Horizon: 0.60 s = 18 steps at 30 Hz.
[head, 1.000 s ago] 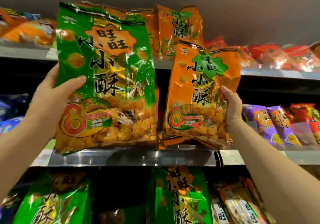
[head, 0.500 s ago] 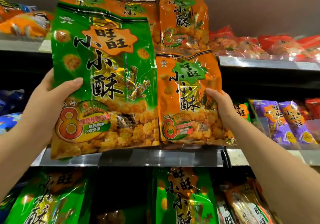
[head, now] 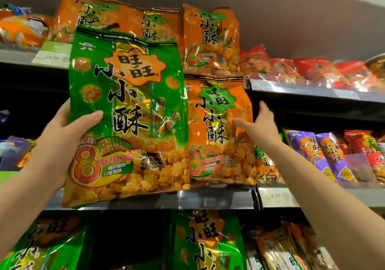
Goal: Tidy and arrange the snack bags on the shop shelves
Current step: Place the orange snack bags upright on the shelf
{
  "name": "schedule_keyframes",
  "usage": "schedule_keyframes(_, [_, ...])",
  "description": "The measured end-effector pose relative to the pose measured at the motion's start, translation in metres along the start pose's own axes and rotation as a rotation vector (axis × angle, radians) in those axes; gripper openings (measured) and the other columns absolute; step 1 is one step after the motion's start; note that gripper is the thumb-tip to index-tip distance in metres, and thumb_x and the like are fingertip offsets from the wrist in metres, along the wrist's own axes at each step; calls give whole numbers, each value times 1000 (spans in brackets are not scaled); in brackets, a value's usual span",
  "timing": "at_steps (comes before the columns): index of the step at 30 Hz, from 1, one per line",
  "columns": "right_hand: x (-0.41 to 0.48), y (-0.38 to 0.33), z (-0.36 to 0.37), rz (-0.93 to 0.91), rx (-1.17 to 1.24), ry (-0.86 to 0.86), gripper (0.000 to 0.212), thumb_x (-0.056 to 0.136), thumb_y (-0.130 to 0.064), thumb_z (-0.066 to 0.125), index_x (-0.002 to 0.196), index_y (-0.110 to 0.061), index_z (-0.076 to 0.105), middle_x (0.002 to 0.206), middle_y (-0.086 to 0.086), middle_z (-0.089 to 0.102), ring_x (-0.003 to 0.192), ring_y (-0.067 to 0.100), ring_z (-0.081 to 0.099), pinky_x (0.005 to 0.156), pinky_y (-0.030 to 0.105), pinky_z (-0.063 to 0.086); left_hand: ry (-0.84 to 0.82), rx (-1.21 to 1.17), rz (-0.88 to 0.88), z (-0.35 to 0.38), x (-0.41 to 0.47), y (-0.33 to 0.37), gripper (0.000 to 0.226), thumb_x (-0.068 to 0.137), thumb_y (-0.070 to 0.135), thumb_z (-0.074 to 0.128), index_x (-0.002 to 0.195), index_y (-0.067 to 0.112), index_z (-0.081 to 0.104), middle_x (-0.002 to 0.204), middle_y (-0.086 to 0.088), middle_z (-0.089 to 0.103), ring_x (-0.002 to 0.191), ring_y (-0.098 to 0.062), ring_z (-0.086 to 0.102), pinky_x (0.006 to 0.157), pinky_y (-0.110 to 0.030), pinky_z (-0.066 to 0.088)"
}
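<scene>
Released since the earlier frame, the orange bag (head: 218, 132) stands on the shelf (head: 208, 200); right hand (head: 261, 125) fingers spread beside it, left hand (head: 60, 142) fingers clamp the green bag (head: 129, 111).

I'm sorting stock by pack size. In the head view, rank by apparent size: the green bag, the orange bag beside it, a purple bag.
1. Green bag, though nearest the camera.
2. Orange bag.
3. Purple bag, partly hidden.
</scene>
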State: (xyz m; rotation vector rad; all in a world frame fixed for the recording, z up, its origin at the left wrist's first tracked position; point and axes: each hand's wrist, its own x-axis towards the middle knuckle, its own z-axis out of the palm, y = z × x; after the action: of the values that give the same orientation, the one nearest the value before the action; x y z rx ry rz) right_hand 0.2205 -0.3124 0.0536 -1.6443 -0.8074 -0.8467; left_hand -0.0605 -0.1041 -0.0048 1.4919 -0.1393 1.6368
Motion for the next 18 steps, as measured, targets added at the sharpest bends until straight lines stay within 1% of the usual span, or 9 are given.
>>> schedule_keyframes(2, [-5, -22, -4, -300, -221, 158, 87, 82, -35, 67, 150, -24, 13, 156, 5, 17, 143, 24, 16, 114, 41, 17, 8, 1, -1, -1, 1, 1, 23, 86, 28, 60, 97, 47, 53, 75, 19, 71, 59, -7, 69, 58, -28, 53])
schedule_keyframes(4, [-2, -44, 1, -515, -482, 169, 75, 88, -42, 56, 149, -29, 14, 158, 1, 9, 145, 22, 7, 117, 43, 6, 17, -7, -4, -1, 1, 2, 23, 86, 28, 60, 100, 45, 54, 76, 18, 71, 60, -8, 70, 62, -30, 50])
schedule_keyframes(6, [9, -58, 15, -571, -630, 97, 66, 93, -56, 37, 149, -31, 14, 159, -2, 4, 146, 21, -1, 117, 47, -1, 26, -16, -6, -1, 0, 3, 21, 86, 28, 59, 96, 45, 54, 73, 18, 71, 58, -7, 69, 62, -31, 49])
schedule_keyframes(8, [20, -64, 29, -502, -644, -11, 66, 92, -63, 25, 149, -30, 16, 159, -2, 5, 146, 21, -2, 116, 48, -2, 31, -24, -17, -1, -2, 3, 21, 85, 27, 59, 93, 45, 53, 71, 16, 71, 55, -6, 68, 61, -30, 48])
schedule_keyframes(11, [29, -68, 41, -441, -586, -59, 69, 90, -67, 24, 148, -28, 22, 158, 0, 14, 146, 22, 9, 116, 48, 7, 36, -26, -46, -3, -4, 0, 28, 84, 28, 60, 108, 39, 52, 80, 10, 69, 53, -7, 68, 57, -28, 49])
schedule_keyframes(13, [27, -69, 45, -465, -571, -36, 68, 91, -66, 27, 146, -27, 27, 155, 3, 25, 142, 24, 24, 113, 45, 21, 33, -9, -44, -5, -5, -2, 36, 84, 28, 61, 118, 37, 50, 86, 7, 69, 55, -9, 68, 56, -28, 50])
schedule_keyframes(15, [21, -66, 49, -479, -612, -73, 68, 90, -67, 26, 145, -26, 29, 142, 6, 46, 127, 28, 46, 94, 40, 42, 31, -9, -45, -6, -6, -4, 41, 84, 28, 60, 122, 35, 49, 89, 6, 69, 59, -13, 69, 58, -30, 49])
schedule_keyframes(17, [14, -57, 54, -472, -685, -117, 71, 89, -68, 23, 145, -24, 29, 110, 6, 64, 101, 28, 60, 70, 33, 43, 23, -7, -51, -6, -5, -6, 46, 84, 28, 60, 128, 32, 47, 93, 3, 68, 67, -19, 68, 60, -31, 49])
schedule_keyframes(18, [13, -54, 57, -457, -709, -135, 72, 89, -69, 22, 145, -23, 29, 93, 4, 65, 89, 27, 60, 63, 32, 39, 21, -2, -57, -6, -5, -7, 48, 84, 29, 60, 130, 32, 46, 93, 2, 68, 68, -21, 67, 60, -31, 49])
